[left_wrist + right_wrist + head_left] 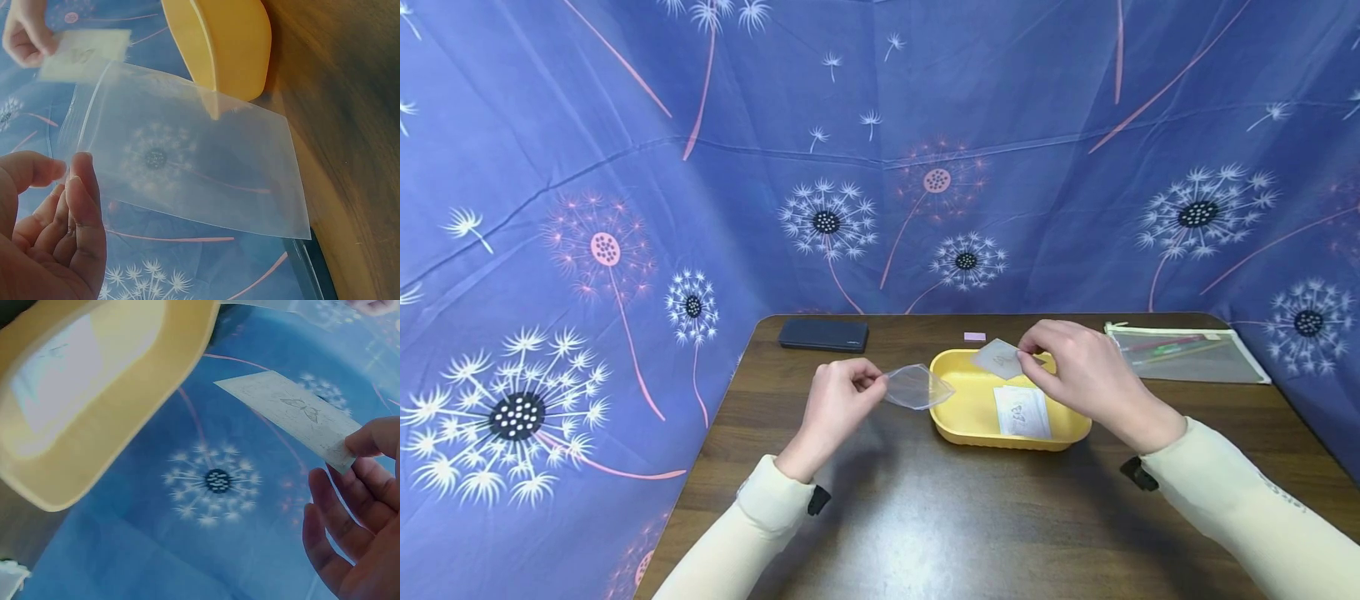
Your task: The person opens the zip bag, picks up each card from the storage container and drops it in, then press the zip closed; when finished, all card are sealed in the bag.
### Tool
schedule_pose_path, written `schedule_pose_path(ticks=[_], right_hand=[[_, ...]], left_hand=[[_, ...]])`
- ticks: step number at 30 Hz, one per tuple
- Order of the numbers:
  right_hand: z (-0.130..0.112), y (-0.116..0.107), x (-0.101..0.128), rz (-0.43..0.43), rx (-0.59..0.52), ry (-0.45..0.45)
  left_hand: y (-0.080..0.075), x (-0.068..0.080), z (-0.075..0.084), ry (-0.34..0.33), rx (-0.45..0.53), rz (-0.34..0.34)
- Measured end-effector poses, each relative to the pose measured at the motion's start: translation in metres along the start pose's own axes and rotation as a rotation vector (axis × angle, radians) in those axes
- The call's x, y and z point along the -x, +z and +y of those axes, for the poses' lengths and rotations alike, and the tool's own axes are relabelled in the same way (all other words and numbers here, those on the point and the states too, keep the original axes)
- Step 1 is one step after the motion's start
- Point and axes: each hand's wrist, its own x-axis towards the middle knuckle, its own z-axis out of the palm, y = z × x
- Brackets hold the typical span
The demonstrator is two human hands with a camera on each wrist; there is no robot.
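Observation:
My left hand (842, 400) pinches a clear zip bag (194, 156) near its zip edge, between thumb and fingertips. Nothing shows inside the bag, and its far end reaches the left rim of a yellow tray (947, 429) in the head view. Over the tray, my right hand (1078, 371) pinches a small paper card (294, 412) by one corner. A butterfly-like drawing marks the card's face. Inside the tray lie more paper cards (1022, 412), the top one also bearing a drawing.
Behind the tray sits a small pink block (974, 337). A dark flat case (823, 335) lies at the back left of the wooden table (970, 508). At the back right is a mesh zip pouch (1195, 354) with pens inside. A blue dandelion-print cloth (880, 167) hangs around.

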Motion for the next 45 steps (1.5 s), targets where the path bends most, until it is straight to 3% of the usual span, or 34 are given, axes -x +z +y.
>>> schedule_pose_path(ticks=[6, 13, 22, 30, 45], right_hand=[[-0.012, -0.012, -0.012, 0.095, -0.066, -0.072], [-0.031, -0.019, -0.024, 0.130, -0.112, -0.120], [-0.050, -0.011, -0.029, 0.143, -0.178, -0.179], [-0.059, 0.005, -0.026, 0.127, -0.238, -0.211], [-0.058, 0.055, -0.015, 0.033, -0.210, -0.120]], left_hand=[[0.000, -0.001, 0.000, 0.005, 0.008, -0.004], [0.000, -0.002, 0.000, 0.005, 0.008, 0.001], [0.000, -0.002, 0.001, -0.001, 0.005, -0.004], [-0.001, -0.002, 0.003, 0.011, -0.002, 0.005], [-0.001, -0.002, 0.001, 0.009, 0.005, 0.007]])
